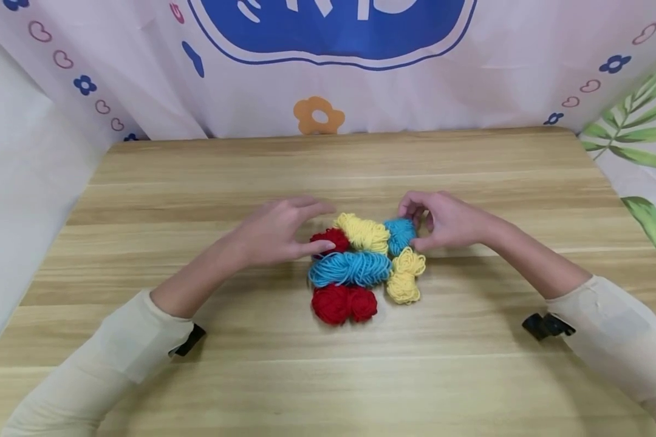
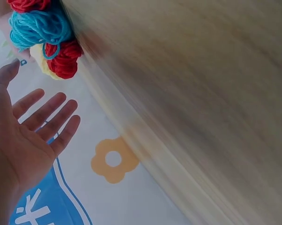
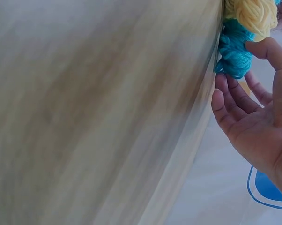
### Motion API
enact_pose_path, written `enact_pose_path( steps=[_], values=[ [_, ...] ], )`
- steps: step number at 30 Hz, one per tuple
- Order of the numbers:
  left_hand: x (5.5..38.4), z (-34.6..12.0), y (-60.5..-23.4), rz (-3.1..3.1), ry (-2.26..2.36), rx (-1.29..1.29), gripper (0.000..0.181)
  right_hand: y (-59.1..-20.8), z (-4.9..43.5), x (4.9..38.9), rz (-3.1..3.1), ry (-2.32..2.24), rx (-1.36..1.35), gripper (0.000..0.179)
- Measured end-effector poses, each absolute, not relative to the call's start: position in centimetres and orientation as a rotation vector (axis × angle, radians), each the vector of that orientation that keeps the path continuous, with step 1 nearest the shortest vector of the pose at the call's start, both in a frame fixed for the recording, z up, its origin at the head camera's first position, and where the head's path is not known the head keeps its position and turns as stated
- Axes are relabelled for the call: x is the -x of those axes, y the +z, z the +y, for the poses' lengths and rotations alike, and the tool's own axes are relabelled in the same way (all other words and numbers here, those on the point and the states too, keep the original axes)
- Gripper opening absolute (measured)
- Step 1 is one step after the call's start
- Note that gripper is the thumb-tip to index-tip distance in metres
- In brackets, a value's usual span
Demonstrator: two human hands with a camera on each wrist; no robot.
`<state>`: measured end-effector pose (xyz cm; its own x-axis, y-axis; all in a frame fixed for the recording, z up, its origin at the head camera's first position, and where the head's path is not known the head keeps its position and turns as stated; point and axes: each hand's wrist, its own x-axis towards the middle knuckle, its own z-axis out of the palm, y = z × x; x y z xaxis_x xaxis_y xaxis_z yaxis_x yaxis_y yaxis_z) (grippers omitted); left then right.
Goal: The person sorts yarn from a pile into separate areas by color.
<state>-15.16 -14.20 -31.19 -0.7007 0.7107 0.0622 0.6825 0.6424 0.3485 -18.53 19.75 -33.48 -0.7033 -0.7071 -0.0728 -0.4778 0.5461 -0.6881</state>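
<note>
We're in a curtained-off corner; home or studio, I can't tell. Along the far edge of the wood-grain surface hangs a pale cloth printed with a blue badge, an orange flower and little hearts. Right, there's a leaf-print backing; left, plain white.

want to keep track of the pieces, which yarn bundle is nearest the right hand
The small blue bundle, the only one the right hand cups; the longer blue bundle lies farther left.

There are six yarn bundles (two red, two blue, two yellow) and two hands
</note>
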Motion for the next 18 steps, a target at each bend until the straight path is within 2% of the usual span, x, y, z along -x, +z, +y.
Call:
enact_pose_path(
  steps=[18],
  values=[
    [14.50, -13.70, -30.52, 2.754, 0.601, -1.192, 0.059, -33.17, 20.32, 18.71, 2.550, -0.971, 0.936, 0.041]
  ],
)
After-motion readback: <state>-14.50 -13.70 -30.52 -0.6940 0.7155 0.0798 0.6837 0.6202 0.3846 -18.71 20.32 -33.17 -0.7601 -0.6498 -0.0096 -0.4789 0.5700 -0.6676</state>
